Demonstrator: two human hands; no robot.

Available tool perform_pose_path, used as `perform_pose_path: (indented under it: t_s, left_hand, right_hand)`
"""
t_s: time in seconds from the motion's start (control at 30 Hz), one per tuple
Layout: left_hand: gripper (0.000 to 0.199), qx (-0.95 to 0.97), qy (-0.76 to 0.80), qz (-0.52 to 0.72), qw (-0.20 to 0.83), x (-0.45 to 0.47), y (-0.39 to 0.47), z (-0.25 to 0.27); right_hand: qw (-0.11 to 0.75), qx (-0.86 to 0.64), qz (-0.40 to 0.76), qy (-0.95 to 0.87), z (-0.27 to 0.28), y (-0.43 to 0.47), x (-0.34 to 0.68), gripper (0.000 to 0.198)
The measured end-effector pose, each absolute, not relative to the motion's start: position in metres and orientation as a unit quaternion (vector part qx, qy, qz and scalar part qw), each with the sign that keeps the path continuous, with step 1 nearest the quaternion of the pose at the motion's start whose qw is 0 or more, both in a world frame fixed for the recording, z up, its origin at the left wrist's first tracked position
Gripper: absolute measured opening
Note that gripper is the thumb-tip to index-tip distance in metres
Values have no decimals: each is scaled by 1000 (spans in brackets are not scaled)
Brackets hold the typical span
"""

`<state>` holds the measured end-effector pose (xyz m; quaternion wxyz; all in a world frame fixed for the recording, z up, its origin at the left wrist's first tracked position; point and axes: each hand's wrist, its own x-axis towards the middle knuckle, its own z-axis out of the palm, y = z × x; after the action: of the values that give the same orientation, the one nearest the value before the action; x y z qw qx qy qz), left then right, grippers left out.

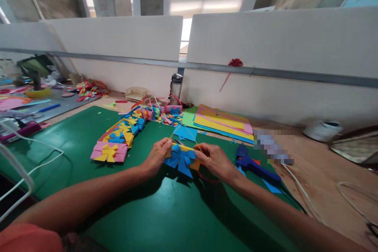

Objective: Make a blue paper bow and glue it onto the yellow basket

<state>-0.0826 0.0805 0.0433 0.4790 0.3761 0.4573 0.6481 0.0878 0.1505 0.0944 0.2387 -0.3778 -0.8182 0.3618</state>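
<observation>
Between my two hands is a small yellow paper gift bag point(180, 158) with a blue paper bow on its front. A thin yellow strip, its handle point(191, 132), arches up from the top edge. My left hand point(159, 155) pinches the bag's left upper corner. At the opposite corner, my right hand point(214, 159) grips the edge by the handle's right end. Scissors seem to lie just behind the bag, mostly hidden. To the left runs a row of finished-looking paper bags with bows, with a pink bag point(109, 152) closest to me.
A blue glue gun point(254, 165) lies right of my right hand, its cord trailing. Stacked coloured paper sheets point(224, 120), paper scraps point(171, 119) and a bottle point(176, 88) stand behind the green mat point(141, 212). White cables point(38, 169) cross the left side.
</observation>
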Motion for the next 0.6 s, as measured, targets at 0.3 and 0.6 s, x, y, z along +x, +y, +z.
perform_pose_path:
  t_s: [0.3,0.6]
  left_hand:
    - [39,341,478,680,439,-93,91,42]
    - [35,287,498,684,450,-94,98,27]
  right_hand:
    - [176,-398,407,-803,95,180,63,27]
    - [172,-455,409,-772,104,213,40,21]
